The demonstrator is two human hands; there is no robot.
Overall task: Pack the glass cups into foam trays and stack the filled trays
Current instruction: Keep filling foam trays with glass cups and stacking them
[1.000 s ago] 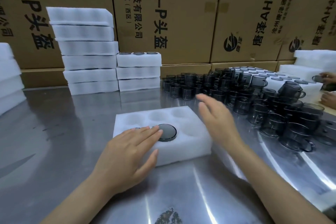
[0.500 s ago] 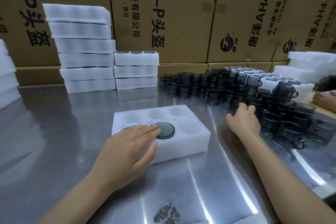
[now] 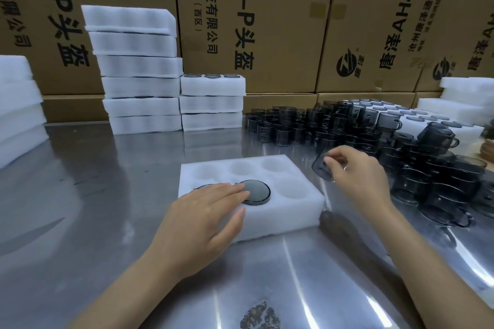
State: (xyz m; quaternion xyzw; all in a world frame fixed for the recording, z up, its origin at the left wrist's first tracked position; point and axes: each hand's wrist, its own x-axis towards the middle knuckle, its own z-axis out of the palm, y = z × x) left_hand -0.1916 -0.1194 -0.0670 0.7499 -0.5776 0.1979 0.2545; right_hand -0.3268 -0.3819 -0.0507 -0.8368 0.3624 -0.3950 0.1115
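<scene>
Steel table (image 3: 93, 208): right hand (image 3: 358, 179) grips cup (image 3: 322, 168) beside tray (image 3: 288, 211) edge.

We read "4.0-P头盔" and "有限公司 (西区)" on the cardboard boxes (image 3: 267, 21) behind the counter's far edge, "AH4.0" further right

Left hand (image 3: 199, 224) flat on foam tray (image 3: 288, 211), fingers (image 3: 227, 189) touching seated cup (image 3: 256, 191). Right hand (image 3: 358, 176) fingers pinch smoky glass cup (image 3: 322, 168) just beyond tray's right edge, above worktop (image 3: 107, 195).
</scene>
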